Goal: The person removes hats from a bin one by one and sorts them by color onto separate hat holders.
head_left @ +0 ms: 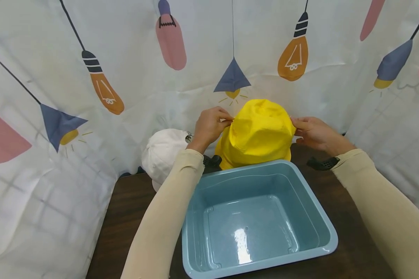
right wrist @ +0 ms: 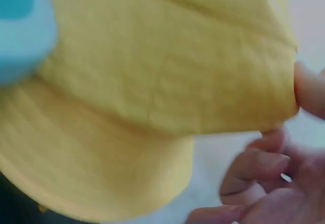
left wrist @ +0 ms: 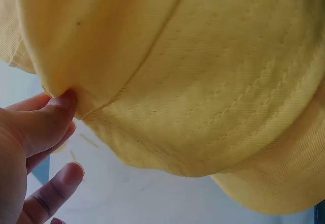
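A yellow bucket hat (head_left: 262,131) stands upright behind the basin, held between two hands. My left hand (head_left: 211,126) pinches the edge of its cloth on the left side, thumb against fingertips, as the left wrist view shows close up at the hat's fabric (left wrist: 167,82). On the opposite side my right hand (head_left: 315,133) pinches the cloth between thumb and index finger, with the other fingers loosely bent below in the right wrist view. The hat's lower brim hangs just behind the basin's back rim. A white cap (head_left: 164,153) sits left of it, partly hidden by my left forearm.
A blue-grey plastic basin (head_left: 246,232) stands on the dark wooden table (head_left: 129,217) in front of the hat. Behind the table hangs a white cloth (head_left: 132,89) printed with lamps and bulbs. Black straps (head_left: 322,163) circle both wrists.
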Demonstrator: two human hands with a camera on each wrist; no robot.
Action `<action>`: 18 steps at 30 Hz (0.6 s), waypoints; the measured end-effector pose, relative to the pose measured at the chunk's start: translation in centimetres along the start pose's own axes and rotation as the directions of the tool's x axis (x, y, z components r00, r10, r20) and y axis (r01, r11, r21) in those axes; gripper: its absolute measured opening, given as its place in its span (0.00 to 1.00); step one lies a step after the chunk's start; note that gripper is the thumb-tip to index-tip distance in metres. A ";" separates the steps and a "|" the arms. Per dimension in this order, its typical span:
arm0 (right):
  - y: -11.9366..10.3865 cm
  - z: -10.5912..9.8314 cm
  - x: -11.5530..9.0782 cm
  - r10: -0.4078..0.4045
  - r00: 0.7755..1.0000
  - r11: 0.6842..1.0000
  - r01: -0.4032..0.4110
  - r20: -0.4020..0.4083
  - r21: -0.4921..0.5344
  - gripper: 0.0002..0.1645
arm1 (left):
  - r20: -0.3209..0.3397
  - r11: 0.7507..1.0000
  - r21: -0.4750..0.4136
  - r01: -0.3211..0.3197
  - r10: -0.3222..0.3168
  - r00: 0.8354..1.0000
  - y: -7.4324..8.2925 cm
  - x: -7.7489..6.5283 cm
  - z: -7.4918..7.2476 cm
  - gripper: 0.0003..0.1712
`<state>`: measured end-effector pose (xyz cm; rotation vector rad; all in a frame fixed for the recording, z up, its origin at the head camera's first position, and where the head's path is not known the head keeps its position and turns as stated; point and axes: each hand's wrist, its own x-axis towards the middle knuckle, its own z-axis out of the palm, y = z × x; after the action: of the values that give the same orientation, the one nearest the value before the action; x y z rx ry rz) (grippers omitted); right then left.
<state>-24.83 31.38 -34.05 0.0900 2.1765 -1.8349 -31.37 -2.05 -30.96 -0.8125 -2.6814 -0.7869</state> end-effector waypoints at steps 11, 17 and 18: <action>-1.8 -0.2 1.2 0.053 0.991 0.996 -0.044 0.123 -0.072 0.25 | 0.013 0.991 -0.134 -0.015 0.017 1.000 -0.5 0.1 0.1 0.09; -2.0 0.1 0.9 -0.013 1.000 0.998 0.013 -0.007 0.060 0.15 | 0.035 0.979 -0.202 0.024 -0.017 0.999 -0.8 0.1 0.1 0.09; -2.0 0.1 0.9 -0.026 0.999 0.996 0.029 -0.031 0.089 0.15 | 0.039 0.976 -0.214 0.031 -0.024 0.999 -0.8 0.1 0.0 0.10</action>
<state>-26.16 30.75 -32.42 0.1078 2.1257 -1.9580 -31.94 -2.54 -31.27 -0.8458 -2.6760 -1.0936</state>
